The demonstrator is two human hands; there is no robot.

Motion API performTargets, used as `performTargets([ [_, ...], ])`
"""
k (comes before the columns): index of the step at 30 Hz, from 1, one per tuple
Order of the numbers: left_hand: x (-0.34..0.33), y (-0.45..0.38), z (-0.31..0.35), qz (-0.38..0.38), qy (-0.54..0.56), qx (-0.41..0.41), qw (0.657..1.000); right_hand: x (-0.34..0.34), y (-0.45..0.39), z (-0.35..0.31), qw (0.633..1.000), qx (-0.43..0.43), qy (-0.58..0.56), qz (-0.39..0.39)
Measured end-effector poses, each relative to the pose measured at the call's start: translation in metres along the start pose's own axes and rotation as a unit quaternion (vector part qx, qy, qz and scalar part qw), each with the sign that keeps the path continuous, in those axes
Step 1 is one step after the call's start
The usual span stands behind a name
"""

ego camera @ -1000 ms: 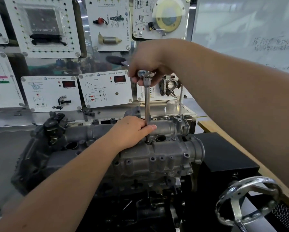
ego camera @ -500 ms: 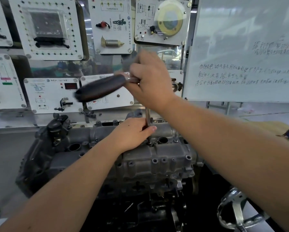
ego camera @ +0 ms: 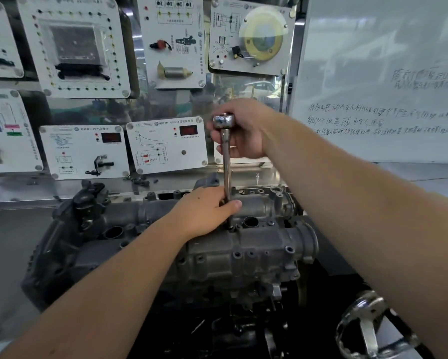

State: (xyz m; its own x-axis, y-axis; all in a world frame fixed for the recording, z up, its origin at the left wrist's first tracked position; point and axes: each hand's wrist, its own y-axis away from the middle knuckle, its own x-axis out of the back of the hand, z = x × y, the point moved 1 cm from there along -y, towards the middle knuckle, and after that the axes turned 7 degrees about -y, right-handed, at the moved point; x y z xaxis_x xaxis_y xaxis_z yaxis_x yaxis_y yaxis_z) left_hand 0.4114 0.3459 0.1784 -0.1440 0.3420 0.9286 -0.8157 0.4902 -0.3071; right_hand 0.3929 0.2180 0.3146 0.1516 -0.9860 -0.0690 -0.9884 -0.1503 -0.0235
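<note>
Your ratchet wrench [ego camera: 223, 121] stands over the right half of the engine's cam cover [ego camera: 243, 257]. Its extension bar [ego camera: 227, 167] runs almost straight up and down, so the long axis is vertical, with the drive head on top. The lower tip meets the cover's upper ridge, just left of a round open bore.

The bar is a slim, round rod of polished steel. The head is a chunky chrome knob with bright glints.

Your right hand [ego camera: 246, 133] curls round the wrench just behind the head (the handle is hidden by your palm and wrist). Your left hand [ego camera: 204, 211] rests on the cover and pinches the bar low down between thumb and fingers.

The cover is dull grey cast metal, rough and rounded, dotted with bolt bosses and holes. A shiny spoked handwheel [ego camera: 368, 330] sits at the lower right. White training panels [ego camera: 165, 143] and a scribbled whiteboard [ego camera: 373, 73] stand behind the engine.
</note>
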Motion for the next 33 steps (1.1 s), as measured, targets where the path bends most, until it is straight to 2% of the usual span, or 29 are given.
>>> performTargets([
  [2,0.001,0.002,0.000,-0.008,0.005,-0.003,1.000,-0.005,0.003,-0.021,0.981,0.002,0.196,0.017],
  [3,0.001,0.003,0.001,-0.011,0.003,-0.008,1.000,-0.009,0.005,-0.031,0.954,0.002,0.301,0.013],
  [4,0.001,0.004,0.002,-0.011,-0.001,-0.012,1.000,-0.014,0.007,-0.037,0.910,0.015,0.414,0.007],
  [5,0.001,0.004,0.003,-0.007,-0.006,-0.013,1.000,-0.018,0.009,-0.041,0.846,0.047,0.532,0.007],
  [7,0.001,0.004,0.004,0.008,-0.005,-0.010,1.000,-0.027,0.008,-0.037,0.682,0.172,0.711,0.015],
  [8,0.001,0.004,0.003,0.013,0.005,-0.007,1.000,-0.029,0.006,-0.028,0.624,0.239,0.744,0.018],
  [9,0.001,0.003,0.002,0.014,0.019,-0.004,1.000,-0.029,0.007,-0.016,0.615,0.296,0.730,0.023],
  [12,0.000,0.002,0.000,0.011,0.029,-0.005,0.999,-0.018,0.009,0.019,0.679,0.500,0.528,0.098],
  [13,0.000,0.002,0.000,0.012,0.022,-0.006,1.000,-0.015,0.008,0.028,0.706,0.531,0.448,0.138],
  [14,0.000,0.002,0.001,0.013,0.015,-0.005,1.000,-0.015,0.009,0.035,0.760,0.516,0.358,0.168],
  [15,0.000,0.001,0.001,0.014,0.009,-0.003,1.000,-0.016,0.009,0.039,0.831,0.471,0.237,0.175],
  [16,0.000,0.001,0.001,0.015,0.007,0.000,1.000,-0.018,0.008,0.044,0.896,0.409,0.079,0.151],
  [17,0.000,0.000,0.001,0.015,0.005,0.001,1.000,-0.020,0.007,0.046,0.934,0.334,-0.087,0.097],
  [18,0.000,0.000,0.001,0.016,0.002,-0.001,1.000,-0.021,0.007,0.045,0.944,0.254,-0.211,0.027],
  [20,-0.001,0.001,0.003,0.016,-0.008,-0.012,1.000,-0.010,0.007,0.042,0.946,0.116,-0.302,-0.032],
  [22,-0.001,0.003,0.005,0.020,-0.016,-0.027,0.999,0.007,0.008,0.034,0.958,0.028,-0.282,-0.033],
  [24,-0.001,0.004,0.005,0.016,-0.024,-0.031,0.999,0.016,0.013,0.020,0.978,-0.018,-0.202,-0.050],
  [27,0.001,0.005,0.005,-0.007,-0.023,-0.035,0.999,0.007,0.018,-0.005,0.995,-0.019,0.025,-0.095],
  [29,0.002,0.006,0.004,-0.010,-0.017,-0.041,0.999,-0.010,0.020,-0.022,0.974,0.028,0.211,-0.081],
  [30,0.002,0.007,0.005,-0.010,-0.017,-0.039,0.999,-0.021,0.021,-0.028,0.947,0.067,0.309,-0.062],
  [31,0.002,0.006,0.005,-0.008,-0.020,-0.035,0.999,-0.031,0.022,-0.032,0.903,0.112,0.413,-0.041],
  [32,0.001,0.005,0.006,-0.004,-0.023,-0.029,0.999,-0.040,0.023,-0.031,0.833,0.162,0.528,-0.016],
  [33,0.001,0.005,0.006,0.003,-0.024,-0.021,0.999,-0.046,0.022,-0.026,0.740,0.213,0.637,0.016],
])
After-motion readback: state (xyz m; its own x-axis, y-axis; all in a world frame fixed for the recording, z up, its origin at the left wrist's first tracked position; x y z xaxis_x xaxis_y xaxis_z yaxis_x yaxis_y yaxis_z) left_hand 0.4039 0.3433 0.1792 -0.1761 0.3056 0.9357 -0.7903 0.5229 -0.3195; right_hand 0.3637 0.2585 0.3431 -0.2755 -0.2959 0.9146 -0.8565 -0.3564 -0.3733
